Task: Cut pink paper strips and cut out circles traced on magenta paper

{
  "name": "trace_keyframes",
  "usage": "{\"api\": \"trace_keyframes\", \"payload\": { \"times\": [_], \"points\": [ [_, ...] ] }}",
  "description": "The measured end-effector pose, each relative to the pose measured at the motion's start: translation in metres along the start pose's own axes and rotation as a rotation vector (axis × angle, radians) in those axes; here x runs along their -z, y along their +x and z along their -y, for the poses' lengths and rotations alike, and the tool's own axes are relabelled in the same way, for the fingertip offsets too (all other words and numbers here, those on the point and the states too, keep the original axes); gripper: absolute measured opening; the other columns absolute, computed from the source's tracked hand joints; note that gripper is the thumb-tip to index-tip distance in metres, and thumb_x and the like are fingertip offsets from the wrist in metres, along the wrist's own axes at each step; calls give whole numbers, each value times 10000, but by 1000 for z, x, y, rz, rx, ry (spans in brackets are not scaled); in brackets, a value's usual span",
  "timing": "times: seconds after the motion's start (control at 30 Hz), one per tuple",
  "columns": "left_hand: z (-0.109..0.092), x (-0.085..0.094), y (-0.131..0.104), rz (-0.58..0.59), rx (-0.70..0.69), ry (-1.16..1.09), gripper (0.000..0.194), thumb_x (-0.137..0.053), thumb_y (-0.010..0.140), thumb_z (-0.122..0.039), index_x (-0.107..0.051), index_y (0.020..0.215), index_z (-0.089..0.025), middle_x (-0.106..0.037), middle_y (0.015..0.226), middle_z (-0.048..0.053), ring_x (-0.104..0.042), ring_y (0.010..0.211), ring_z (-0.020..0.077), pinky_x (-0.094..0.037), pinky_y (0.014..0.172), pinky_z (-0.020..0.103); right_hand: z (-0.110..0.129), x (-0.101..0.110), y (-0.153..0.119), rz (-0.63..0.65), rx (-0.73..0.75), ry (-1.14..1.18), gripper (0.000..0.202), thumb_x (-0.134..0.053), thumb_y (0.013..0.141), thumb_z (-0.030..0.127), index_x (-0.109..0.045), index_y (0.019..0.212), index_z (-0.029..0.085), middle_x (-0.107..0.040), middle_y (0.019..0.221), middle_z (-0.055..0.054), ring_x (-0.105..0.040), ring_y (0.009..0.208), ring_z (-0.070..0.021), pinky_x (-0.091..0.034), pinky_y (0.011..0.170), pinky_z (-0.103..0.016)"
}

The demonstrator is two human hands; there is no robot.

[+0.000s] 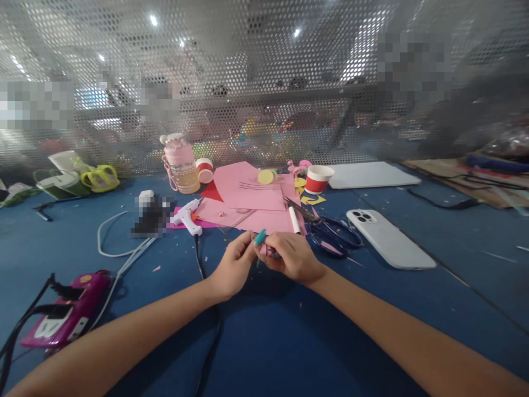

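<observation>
My left hand [235, 264] and my right hand [294, 256] meet above the blue table, just in front of the pink paper sheets [262, 193]. Pinched between the fingers of both is a small pink paper piece [268, 250], mostly hidden by them. A long teal nail [260, 237] shows at the tip of my left thumb. Beyond my right hand lie a white pen-like stick [294, 219] and blue-handled scissors [330, 234]. To the left of my hands a white glue gun [188, 217] lies on its side with its cord running toward me.
A white phone [390, 240] lies at right. Behind stand a red-and-white paper cup [319, 180], another tipped cup [204, 170] and a pink-lidded bottle [181, 165]. A purple power strip [68, 309] with plugs sits at front left. Perforated metal mesh [264, 82] rises at the back.
</observation>
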State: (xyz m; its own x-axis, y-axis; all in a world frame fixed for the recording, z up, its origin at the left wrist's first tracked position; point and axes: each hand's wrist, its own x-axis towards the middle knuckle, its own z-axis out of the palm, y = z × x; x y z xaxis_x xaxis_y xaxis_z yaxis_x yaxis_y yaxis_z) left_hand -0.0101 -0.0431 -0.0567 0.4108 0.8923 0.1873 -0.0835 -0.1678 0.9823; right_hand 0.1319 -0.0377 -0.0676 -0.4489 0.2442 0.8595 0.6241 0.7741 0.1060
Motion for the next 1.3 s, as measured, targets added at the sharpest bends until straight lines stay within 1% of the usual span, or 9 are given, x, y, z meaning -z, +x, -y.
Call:
{"api": "trace_keyframes", "payload": {
  "times": [0.33, 0.43, 0.53, 0.67, 0.77, 0.93, 1.0, 1.17, 1.3],
  "points": [
    [-1, 2, 1, 39, -2, 21, 416, -508, 735, -554, -409, 621, -167, -348, 580, -50, -295, 552, 81, -280, 524, 221, -1, -1, 1, -24, -11, 9, 96, -432, 837, 179, -423, 742, 194, -507, 490, 11, -468, 442, -118, -376, 443, -227],
    [0, 4, 1, 39, -14, 42, 406, -487, 753, -546, -404, 631, -168, -346, 577, -53, -296, 542, 78, -279, 515, 218, -3, 0, 0, -13, -61, 106, 82, -442, 841, 199, -435, 760, 190, -510, 519, 14, -479, 451, -109, -386, 450, -217],
    [2, 7, 1, 15, -35, 119, 378, -439, 797, -515, -386, 643, -174, -332, 556, -62, -284, 516, 74, -266, 499, 217, -3, 1, -1, 54, -237, 338, 117, -394, 870, 266, -452, 816, 180, -537, 604, 5, -497, 467, -89, -402, 458, -199],
    [4, 10, 1, -30, -56, 232, 336, -395, 832, -460, -376, 650, -178, -323, 552, -65, -277, 505, 75, -256, 490, 219, 3, 0, -1, 121, -570, 636, 267, -284, 904, 307, -436, 719, 191, -439, 524, 38, -451, 438, -85, -369, 437, -203],
    [6, 10, 2, -48, -68, 275, 288, -381, 843, -400, -381, 659, -178, -322, 567, -62, -282, 516, 79, -260, 498, 221, 12, -5, 1, 121, -774, 745, 319, -319, 890, 372, -384, 627, 202, -373, 477, 54, -397, 406, -82, -328, 402, -208],
    [10, 11, 4, -75, -97, 397, 221, -380, 840, -313, -380, 664, -179, -345, 588, -58, -316, 547, 84, -278, 530, 223, 24, -12, 6, 88, -1076, 825, 372, -358, 859, 464, -372, 592, 205, -390, 437, 59, -381, 357, -73, -299, 351, -198],
    [10, 12, 5, -86, -96, 444, 210, -379, 836, -291, -374, 657, -180, -355, 589, -58, -328, 550, 84, -278, 534, 224, 27, -14, 6, 65, -1131, 810, 382, -375, 847, 483, -368, 586, 205, -370, 425, 68, -368, 344, -68, -286, 337, -191],
    [12, 12, 6, -117, -22, 505, 226, -378, 824, -250, -351, 610, -184, -349, 545, -64, -330, 520, 82, -268, 520, 231, 30, -15, 6, 47, -1143, 797, 392, -407, 828, 503, -348, 577, 208, -356, 407, 80, -351, 322, -59, -280, 325, -186],
    [15, 12, 6, -216, -19, 400, 213, -366, 839, -238, -379, 634, -181, -386, 560, -55, -368, 525, 82, -316, 532, 225, 29, -18, 8, -9, -1228, 864, 400, -444, 794, 523, -357, 563, 207, -365, 392, 84, -346, 296, -54, -257, 295, -180]
  ]
}}
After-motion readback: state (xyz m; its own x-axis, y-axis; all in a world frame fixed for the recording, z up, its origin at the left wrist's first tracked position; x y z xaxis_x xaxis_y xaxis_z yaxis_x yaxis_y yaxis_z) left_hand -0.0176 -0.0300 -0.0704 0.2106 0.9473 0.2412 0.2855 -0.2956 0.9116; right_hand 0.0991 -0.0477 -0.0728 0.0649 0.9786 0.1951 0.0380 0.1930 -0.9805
